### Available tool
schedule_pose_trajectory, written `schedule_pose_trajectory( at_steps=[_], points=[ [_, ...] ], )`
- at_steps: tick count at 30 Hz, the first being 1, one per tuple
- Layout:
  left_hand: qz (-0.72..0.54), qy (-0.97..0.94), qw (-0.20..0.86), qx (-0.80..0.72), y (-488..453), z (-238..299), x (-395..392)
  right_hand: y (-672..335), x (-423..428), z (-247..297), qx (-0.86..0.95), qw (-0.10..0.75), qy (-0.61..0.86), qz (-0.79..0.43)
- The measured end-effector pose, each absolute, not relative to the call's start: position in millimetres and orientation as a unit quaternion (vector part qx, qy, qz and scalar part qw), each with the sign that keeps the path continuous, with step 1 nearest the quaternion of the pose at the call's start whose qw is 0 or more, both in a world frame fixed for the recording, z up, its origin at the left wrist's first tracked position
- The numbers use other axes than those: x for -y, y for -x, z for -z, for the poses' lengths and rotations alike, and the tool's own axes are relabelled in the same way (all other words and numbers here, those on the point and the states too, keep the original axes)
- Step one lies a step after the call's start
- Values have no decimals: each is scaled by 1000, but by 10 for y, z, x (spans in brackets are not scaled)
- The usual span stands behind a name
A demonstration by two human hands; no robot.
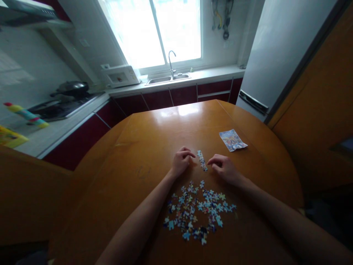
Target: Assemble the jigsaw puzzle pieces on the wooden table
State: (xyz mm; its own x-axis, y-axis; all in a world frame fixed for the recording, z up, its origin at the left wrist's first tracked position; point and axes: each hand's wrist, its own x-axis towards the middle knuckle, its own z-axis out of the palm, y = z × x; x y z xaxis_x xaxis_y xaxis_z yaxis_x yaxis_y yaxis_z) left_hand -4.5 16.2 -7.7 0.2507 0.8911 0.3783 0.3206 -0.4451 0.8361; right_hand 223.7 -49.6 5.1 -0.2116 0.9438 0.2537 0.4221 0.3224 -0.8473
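Observation:
A narrow strip of joined jigsaw pieces (202,161) lies on the wooden table between my two hands. To its left rests my left hand (182,161), fingers apart and pointing at the strip, with nothing visible in them. My right hand (224,168) is on the other side, its index finger stretched out close to the strip's lower right edge; it appears to hold nothing. Nearer to me, between my forearms, many loose jigsaw pieces (190,211) are spread in a ragged patch, mostly light blue with some dark and multicoloured ones. A single loose piece (202,184) sits just below the strip.
A creased picture sheet (233,140) lies on the round-ended table (149,143), beyond my right hand. Past the table stand a counter with a sink (168,79), a microwave (122,76) and a fridge (286,48). A covered black pan (72,88) is on the stove.

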Motion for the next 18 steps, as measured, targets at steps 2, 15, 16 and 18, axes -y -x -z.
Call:
schedule_pose_trajectory(
  at_steps=[2,15,16,18],
  points=[
    [-446,-724,319,-419,42,72,-158,-2235,496,-52,708,403,482,-323],
    [-446,-723,324,-417,32,69,-147,-2231,484,-58,710,393,484,-326],
    [-447,-723,322,-416,30,67,-146,-2231,482,-54,711,394,483,-326],
    [-447,-724,319,-417,30,69,-149,-2231,479,-47,712,396,481,-323]
  ],
)
